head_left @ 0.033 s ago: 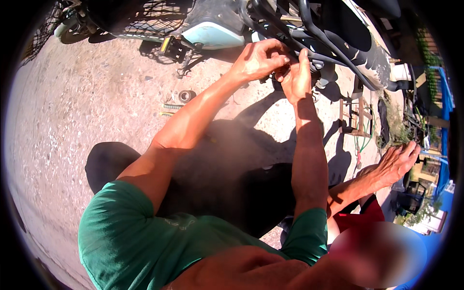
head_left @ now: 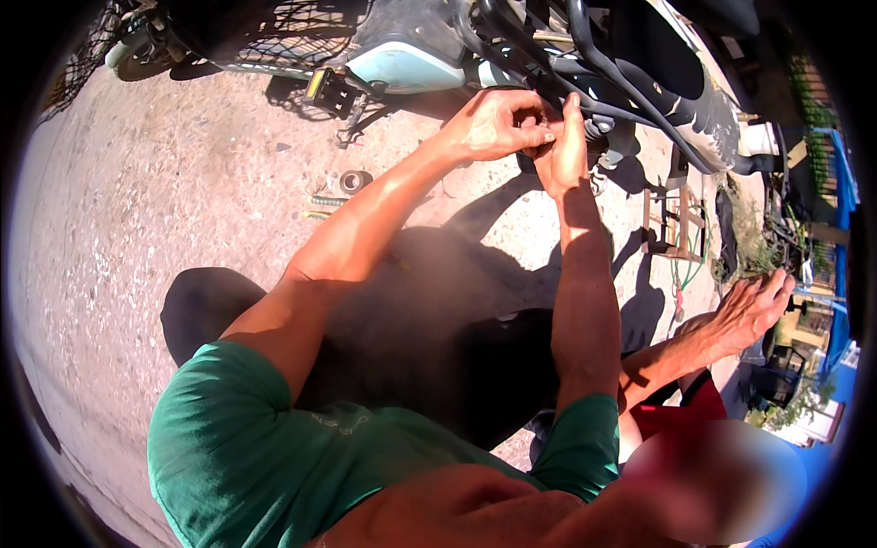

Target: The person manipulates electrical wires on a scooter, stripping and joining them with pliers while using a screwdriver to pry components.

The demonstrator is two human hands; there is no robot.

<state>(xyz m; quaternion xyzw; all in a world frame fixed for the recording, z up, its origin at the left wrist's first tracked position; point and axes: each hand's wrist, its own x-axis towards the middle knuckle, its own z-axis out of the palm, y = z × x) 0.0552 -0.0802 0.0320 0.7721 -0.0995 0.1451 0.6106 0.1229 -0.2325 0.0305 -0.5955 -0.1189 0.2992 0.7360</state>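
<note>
A black and pale-blue bike (head_left: 406, 67) with pedals and thick black tubes (head_left: 603, 64) stands across the top of the view. Just below those tubes my two hands meet. My left hand (head_left: 501, 126) is closed, thumb and fingers pinched together near the right palm; what they grip is too small or hidden. My right hand (head_left: 561, 153) has its thumb pointing up beside a black tube. Its other fingers curl behind the left fingertips, and anything in them is hidden.
On the concrete left of my hands lie a dark ring-shaped part (head_left: 354, 182) and a small greenish strip (head_left: 328, 200). A bike pedal (head_left: 329, 93) juts out above them. At right stand a small wooden frame (head_left: 674, 224) and another person, whose arm (head_left: 685, 356) reaches outward.
My left hand has shifted slightly down and right, its fingertips closer to the right palm. My right hand stays almost in place. The other person's hand has barely moved.
</note>
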